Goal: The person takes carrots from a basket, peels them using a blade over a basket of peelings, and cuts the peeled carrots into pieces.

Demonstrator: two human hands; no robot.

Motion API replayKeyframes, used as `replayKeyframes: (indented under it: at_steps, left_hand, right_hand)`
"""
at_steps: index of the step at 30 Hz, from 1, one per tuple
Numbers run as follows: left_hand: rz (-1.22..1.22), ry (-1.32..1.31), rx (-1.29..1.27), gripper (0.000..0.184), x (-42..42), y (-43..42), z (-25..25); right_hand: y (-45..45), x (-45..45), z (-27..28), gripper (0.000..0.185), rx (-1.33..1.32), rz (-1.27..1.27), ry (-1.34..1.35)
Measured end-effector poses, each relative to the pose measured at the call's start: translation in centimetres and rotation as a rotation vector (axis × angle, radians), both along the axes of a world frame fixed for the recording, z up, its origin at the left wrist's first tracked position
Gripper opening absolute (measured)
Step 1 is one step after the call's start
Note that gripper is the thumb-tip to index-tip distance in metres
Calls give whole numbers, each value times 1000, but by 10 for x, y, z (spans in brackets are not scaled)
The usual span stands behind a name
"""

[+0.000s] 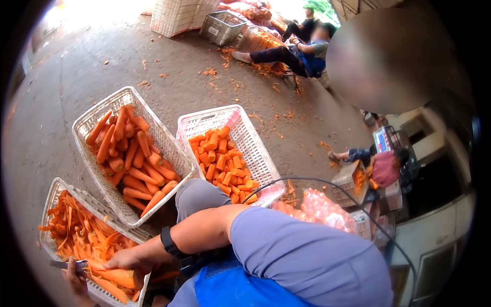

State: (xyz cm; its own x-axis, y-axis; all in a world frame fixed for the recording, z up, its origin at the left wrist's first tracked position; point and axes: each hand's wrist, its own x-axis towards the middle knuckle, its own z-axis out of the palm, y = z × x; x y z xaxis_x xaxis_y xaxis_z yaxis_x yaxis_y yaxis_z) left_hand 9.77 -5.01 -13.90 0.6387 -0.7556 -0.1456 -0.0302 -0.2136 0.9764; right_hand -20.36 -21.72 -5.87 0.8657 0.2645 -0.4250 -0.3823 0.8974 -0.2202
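My right hand point(132, 260), with a black band on its wrist, grips a carrot point(123, 278) at the lower left. My left hand point(76, 284) is closed around a metal peeler point(76, 265), close against the carrot's far end; it is partly cut off by the dark image edge. Both hands are over a white crate point(52, 202) heaped with orange carrot peelings point(84, 230). Another white crate point(87, 134) beside it holds whole carrots point(135, 156). To its right, a third crate point(261, 153) contains short cut carrot pieces point(222, 161).
A dark cable point(327, 183) curves past my sleeve. Bags of carrots point(327, 207) lie to the right. Two people point(307, 51) sit farther back near crates point(222, 28) and scattered peelings; another person point(386, 169) works at right beside a crate point(350, 179).
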Motion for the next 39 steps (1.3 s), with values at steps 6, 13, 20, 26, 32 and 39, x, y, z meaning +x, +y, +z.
replayKeyframes:
  at_steps: [6, 13, 20, 26, 32, 39]
  left_hand:
    - [-151, 60, 67, 23, 14, -21, -17]
    - [124, 199, 68, 10, -6, -19, 61]
    - [165, 85, 10, 14, -18, -23, 91]
    - [60, 89, -5, 13, -51, -30, 125]
    - [-365, 234, -33, 9, -140, -47, 144]
    - [-362, 351, 17, 14, -130, -47, 143]
  right_hand:
    - [-12, 24, -30, 46, -151, -84, -26]
    - [-11, -9, 25, 47, -196, 26, 165]
    - [-20, 3, 6, 48, -222, -167, 117]
    - [-20, 15, 12, 53, -28, -194, 94]
    - [-15, 20, 9, 54, -141, -188, 148]
    - [-7, 17, 8, 50, -85, -81, 79]
